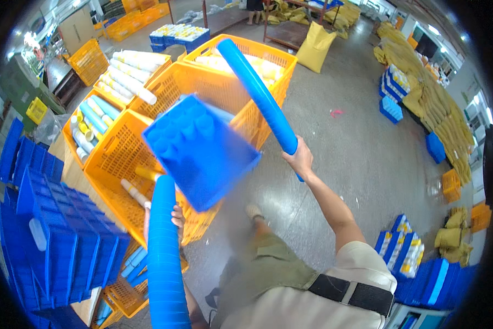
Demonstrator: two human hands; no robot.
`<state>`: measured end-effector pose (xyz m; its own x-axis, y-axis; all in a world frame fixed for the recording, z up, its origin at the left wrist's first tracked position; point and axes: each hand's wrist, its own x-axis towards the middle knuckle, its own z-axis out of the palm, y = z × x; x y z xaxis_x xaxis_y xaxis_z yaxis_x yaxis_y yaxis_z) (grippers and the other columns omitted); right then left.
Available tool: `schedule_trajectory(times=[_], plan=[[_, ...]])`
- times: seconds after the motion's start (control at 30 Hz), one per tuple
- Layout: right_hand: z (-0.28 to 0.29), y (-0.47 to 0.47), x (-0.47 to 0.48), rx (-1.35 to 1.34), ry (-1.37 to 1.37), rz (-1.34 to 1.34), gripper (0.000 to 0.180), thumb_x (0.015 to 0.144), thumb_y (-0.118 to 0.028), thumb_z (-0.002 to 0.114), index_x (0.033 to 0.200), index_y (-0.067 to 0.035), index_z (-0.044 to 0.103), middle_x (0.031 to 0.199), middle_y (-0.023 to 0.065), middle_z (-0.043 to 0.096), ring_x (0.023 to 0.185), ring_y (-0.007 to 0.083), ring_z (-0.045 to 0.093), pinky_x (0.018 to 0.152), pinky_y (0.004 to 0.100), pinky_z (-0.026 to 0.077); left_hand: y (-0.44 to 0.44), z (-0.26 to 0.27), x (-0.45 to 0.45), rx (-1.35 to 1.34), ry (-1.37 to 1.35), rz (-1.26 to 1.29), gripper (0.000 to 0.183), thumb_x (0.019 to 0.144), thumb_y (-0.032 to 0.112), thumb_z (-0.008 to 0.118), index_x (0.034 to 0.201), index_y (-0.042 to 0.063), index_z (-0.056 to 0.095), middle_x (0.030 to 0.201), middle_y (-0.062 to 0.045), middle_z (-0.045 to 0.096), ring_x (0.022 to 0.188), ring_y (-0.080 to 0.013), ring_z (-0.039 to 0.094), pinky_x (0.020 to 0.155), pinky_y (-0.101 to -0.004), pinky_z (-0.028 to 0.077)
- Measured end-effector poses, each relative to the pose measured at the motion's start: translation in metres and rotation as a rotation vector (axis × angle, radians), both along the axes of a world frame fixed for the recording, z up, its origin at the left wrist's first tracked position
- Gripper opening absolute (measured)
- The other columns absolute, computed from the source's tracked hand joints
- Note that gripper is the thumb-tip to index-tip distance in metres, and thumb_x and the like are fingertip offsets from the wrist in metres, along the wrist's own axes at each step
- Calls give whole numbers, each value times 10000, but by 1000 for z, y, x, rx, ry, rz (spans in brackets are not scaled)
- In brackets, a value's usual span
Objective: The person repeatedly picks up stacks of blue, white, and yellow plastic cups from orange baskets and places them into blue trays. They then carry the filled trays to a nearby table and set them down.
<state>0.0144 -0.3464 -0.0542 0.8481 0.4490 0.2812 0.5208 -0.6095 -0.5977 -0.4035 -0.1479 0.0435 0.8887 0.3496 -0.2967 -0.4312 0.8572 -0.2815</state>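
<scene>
My right hand (300, 157) grips the lower end of a long blue ringed roll (259, 92), which looks like nested plastic cups and slants up to the left. My left hand (178, 220) is wrapped around a second blue ringed roll (164, 259); this one runs down past the picture's bottom edge. Between the two rolls is a blue plastic bin (226, 156), tilted and partly blurred, with round blue pieces (184, 123) grouped at its upper left end. What supports the bin is hard to make out. Beside it, an orange crate (123, 144) contains a few white and yellow rolls.
More orange crates hold white rolls (133, 68) and pale blue rolls (96, 109). Stacked blue bins (73, 230) rise at the left. A yellow sack (317, 47) stands on the grey floor (332, 103) ahead. Sacks (431, 98) and blue crates (394, 86) line the right.
</scene>
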Motion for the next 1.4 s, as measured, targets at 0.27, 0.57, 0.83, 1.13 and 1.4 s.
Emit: schedule_trajectory(times=[0.27,0.57,0.83,1.13,1.4], plan=[[-35,121,254,-414,73,-74,522,739,-248,767,1187,-60,576,1100,198,681,1064,377,656,911,484,521,28,13,177,-77,274,22,752,919,434,679,1327,-109,357,1133,-242,496,958,-304,568,791,-400,557],[-31,230,347,-602,-41,111,507,775,-269,794,1175,-37,585,1209,196,630,1160,347,593,922,463,501,57,22,202,-120,380,130,804,911,449,677,1363,-112,320,1181,-265,500,963,-301,588,761,-368,572],[42,275,42,667,862,842,517,940,-322,713,1327,-56,496,1190,82,578,1131,200,573,969,382,489,61,40,223,-32,218,42,791,946,459,631,1408,-103,321,1235,-294,479,991,-319,572,803,-392,566],[43,266,-115,63,1904,599,502,904,-435,702,1129,-1,586,1027,141,647,894,266,658,820,423,549,37,27,138,368,788,-176,673,951,427,636,1321,-104,451,1068,-266,628,865,-329,684,734,-424,608],[42,262,-148,102,2218,537,518,955,-498,615,1202,-47,548,1095,134,629,963,274,640,889,427,536,55,31,101,409,662,-129,597,953,422,624,1288,-60,514,995,-251,673,828,-316,713,696,-429,620]])
